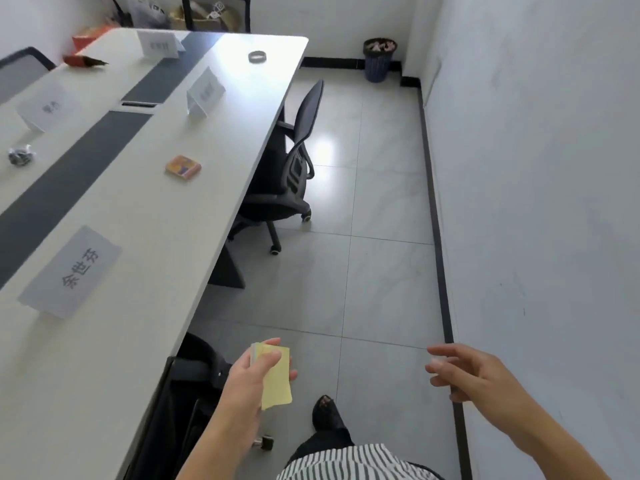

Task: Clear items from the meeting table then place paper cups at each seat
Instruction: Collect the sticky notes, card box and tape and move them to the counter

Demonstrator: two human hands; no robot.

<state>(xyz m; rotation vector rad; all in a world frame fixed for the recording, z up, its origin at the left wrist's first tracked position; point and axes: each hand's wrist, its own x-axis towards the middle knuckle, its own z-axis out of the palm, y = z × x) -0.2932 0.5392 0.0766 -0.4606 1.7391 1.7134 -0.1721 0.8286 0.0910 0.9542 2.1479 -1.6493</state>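
Note:
My left hand [251,374] holds a pad of yellow sticky notes [277,379] over the floor, just off the near edge of the white meeting table [145,220]. My right hand [474,374] hangs empty to the right, fingers relaxed and spread. On the table lie an orange patterned small box [183,167], a roll of tape [257,57] at the far end, a crumpled dark wad [21,155] at the left and a red-brown carton [83,60] lying on its side. No paper cups are visible.
Folded paper name cards [71,271] [204,93] stand at the seats. A black office chair [294,161] is pushed under the table's right side, another [194,386] by my left arm. A dark waste bin [379,58] sits in the far corner. The wall [536,202] runs close on the right.

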